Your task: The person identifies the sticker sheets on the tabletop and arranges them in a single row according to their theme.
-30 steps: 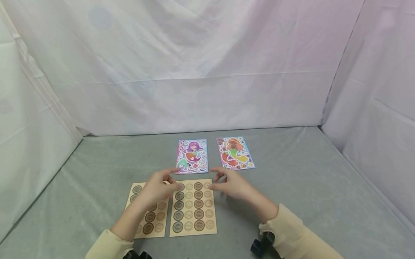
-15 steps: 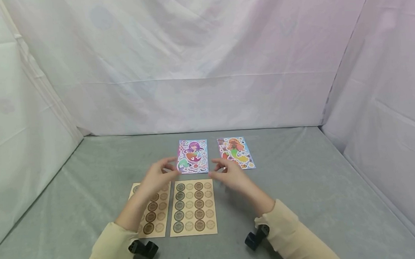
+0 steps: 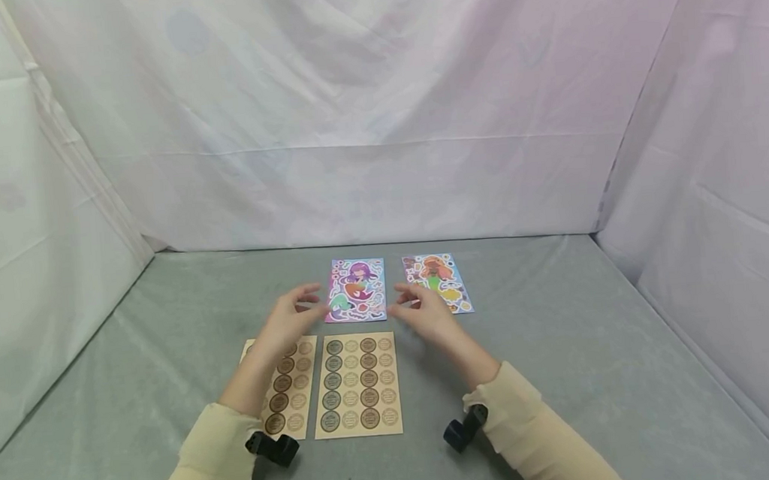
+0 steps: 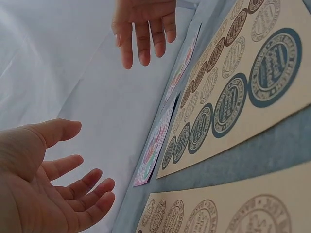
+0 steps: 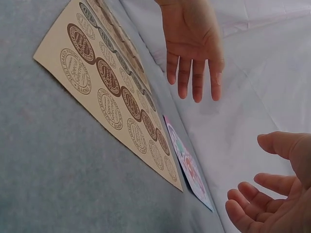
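Grey table (image 3: 604,366): mid-frame purple mermaid sheet (image 3: 358,291), flanked by empty, half-spread left hand (image 3: 287,321) and right hand (image 3: 427,316), is best edge-gripped.

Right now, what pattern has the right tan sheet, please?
The tan sheet has round stamps, seen best in the head view.

The head view has bright, soft light; the cloth (image 3: 368,113) looks pinkish at two o'clock, weak shadows fall on the table (image 3: 569,346) at five and seven o'clock. Both wrist views are dimmer.
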{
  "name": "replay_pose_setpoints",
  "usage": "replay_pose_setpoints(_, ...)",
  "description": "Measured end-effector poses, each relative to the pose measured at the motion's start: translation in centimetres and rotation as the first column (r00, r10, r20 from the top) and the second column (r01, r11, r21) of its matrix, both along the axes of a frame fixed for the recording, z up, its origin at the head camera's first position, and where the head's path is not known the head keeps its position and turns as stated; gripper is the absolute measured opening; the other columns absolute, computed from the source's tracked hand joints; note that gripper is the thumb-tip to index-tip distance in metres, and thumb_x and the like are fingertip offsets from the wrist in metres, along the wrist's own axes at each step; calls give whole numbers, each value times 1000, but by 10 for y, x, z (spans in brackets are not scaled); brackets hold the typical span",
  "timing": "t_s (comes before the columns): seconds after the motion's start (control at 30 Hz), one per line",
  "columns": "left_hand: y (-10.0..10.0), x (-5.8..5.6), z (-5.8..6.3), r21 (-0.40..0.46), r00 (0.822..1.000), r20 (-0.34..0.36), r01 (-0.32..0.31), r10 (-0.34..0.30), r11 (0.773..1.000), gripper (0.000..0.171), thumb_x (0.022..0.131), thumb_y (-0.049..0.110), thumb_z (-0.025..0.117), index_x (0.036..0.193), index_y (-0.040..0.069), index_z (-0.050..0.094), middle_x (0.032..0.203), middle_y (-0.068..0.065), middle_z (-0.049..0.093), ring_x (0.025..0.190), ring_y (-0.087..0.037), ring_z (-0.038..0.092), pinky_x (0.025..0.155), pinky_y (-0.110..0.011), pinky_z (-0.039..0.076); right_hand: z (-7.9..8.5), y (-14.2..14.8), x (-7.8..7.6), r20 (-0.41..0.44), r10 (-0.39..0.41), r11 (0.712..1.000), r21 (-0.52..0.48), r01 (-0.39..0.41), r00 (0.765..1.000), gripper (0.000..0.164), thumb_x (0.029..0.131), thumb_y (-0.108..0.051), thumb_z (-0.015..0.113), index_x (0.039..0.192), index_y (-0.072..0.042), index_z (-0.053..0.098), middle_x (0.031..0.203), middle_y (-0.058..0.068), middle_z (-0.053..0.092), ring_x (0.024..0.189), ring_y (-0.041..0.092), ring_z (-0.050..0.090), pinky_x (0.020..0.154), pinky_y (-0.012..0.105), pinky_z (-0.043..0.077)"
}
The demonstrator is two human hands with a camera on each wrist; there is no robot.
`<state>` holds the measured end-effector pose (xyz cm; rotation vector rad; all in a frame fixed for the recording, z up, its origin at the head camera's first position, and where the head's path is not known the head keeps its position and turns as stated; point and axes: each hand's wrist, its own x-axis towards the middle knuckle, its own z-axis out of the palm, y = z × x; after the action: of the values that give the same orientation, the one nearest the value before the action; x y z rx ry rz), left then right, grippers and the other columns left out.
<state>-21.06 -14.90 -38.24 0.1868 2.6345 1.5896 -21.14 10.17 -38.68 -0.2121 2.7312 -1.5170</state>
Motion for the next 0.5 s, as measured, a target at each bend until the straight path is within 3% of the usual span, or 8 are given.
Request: replay_pose_setpoints(0.5,5,-18,-9,86,999,17,-44,42,995,58,93,20,63,143,1,40,140,-22,44,127,-41,41,103,-53,35,-8,-4,-10,52,-31,992,-119,37,998,50,87,-20,70,132,-3,55,121,15,60,107,31,57,77,35,54)
